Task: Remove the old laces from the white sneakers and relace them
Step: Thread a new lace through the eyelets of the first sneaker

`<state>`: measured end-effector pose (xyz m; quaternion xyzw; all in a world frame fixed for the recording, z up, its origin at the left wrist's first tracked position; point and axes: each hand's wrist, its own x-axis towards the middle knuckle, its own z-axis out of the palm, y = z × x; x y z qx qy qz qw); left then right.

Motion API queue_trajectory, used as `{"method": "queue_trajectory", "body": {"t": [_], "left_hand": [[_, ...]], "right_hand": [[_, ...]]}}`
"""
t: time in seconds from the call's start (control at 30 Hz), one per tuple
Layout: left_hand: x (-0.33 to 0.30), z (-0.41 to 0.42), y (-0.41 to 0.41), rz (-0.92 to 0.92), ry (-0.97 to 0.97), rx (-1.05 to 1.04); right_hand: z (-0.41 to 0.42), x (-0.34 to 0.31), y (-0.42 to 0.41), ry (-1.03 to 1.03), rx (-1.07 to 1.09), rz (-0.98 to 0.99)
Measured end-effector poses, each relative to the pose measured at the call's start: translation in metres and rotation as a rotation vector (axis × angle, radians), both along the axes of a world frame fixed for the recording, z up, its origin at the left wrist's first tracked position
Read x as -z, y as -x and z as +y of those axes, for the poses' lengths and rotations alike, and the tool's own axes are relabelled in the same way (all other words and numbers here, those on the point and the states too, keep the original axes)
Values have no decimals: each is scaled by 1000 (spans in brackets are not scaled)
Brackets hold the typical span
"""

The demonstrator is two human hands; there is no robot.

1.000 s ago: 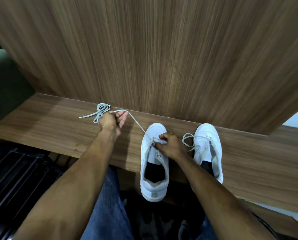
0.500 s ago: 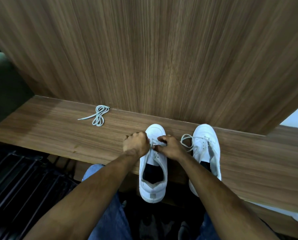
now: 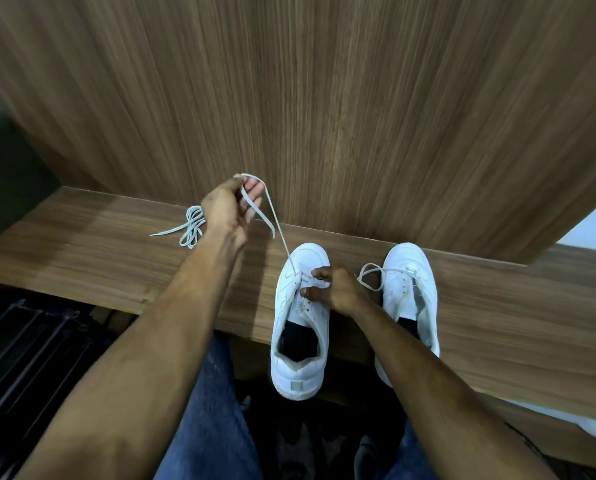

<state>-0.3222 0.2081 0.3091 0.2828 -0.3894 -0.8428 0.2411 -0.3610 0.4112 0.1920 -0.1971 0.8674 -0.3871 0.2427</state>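
Two white sneakers stand on a wooden shelf, toes toward the wall. On the left sneaker (image 3: 300, 317), my right hand (image 3: 331, 289) grips the eyelet area near the toe. My left hand (image 3: 232, 209) is raised up and to the left, pinching a white lace (image 3: 279, 233) that runs taut down into that sneaker's front eyelets. The lace's loose end hangs from my fingers. The right sneaker (image 3: 410, 289) has a loose lace (image 3: 371, 277) threaded through it. A bundled grey-white lace (image 3: 192, 228) lies on the shelf further left.
A wood-grain wall panel (image 3: 324, 98) rises directly behind the wooden shelf (image 3: 514, 323). Dark slatted furniture (image 3: 19, 358) sits lower left. My blue-jeaned knees (image 3: 206, 427) are below the shelf edge, with the left sneaker's heel overhanging it.
My left hand has left the left sneaker's eyelets and moved up and left, drawing the lace out taut. My right hand has stayed on the sneaker.
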Motion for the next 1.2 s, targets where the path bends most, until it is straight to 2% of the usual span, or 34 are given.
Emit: {"method": "queue_trajectory", "body": {"t": [0.07, 0.13, 0.23, 0.3, 0.37, 0.4, 0.47, 0.5, 0.53, 0.57, 0.63, 0.73, 0.8, 1.0, 1.1, 1.2], "left_hand": [[16, 5, 0, -106, 171, -21], [46, 13, -6, -196, 449, 30], [92, 24, -19, -364, 1010, 411], [107, 31, -29, -571, 1204, 643], [110, 40, -39, -737, 1365, 649], [107, 44, -41, -788, 1516, 599], [100, 50, -44, -833, 1771, 543], [96, 51, -43, -838, 1819, 550], [95, 49, -41, -839, 1796, 571], [92, 46, -39, -816, 1670, 589], [84, 45, -32, -647, 1256, 561], [50, 44, -20, -371, 700, 263], [14, 38, -9, -204, 457, 154], [-64, 13, 12, 84, 361, 58], [-46, 9, 12, -1, 456, 61], [16, 6, 5, -217, 756, 92]], "right_hand": [[-1, -2, -1, -19, -14, 16], [-2, -2, -2, -40, -25, 35], [-4, -3, -4, -66, -31, 64], [-4, -1, -4, -84, -39, 81], [-5, -1, -4, -103, -46, 85], [-5, -1, -4, -108, -45, 83], [-5, -1, -4, -111, -45, 83], [-5, -1, -5, -111, -47, 83], [-5, -1, -5, -113, -44, 77], [-5, 0, -5, -114, -38, 72], [-5, -1, -4, -122, -23, 68], [-3, 0, -4, -117, -19, 62], [-3, 0, -4, -98, -4, 36], [-5, -5, -6, -143, -54, 101], [-4, -6, -7, -150, -42, 88], [-2, -5, -7, -109, -18, 77]]}}
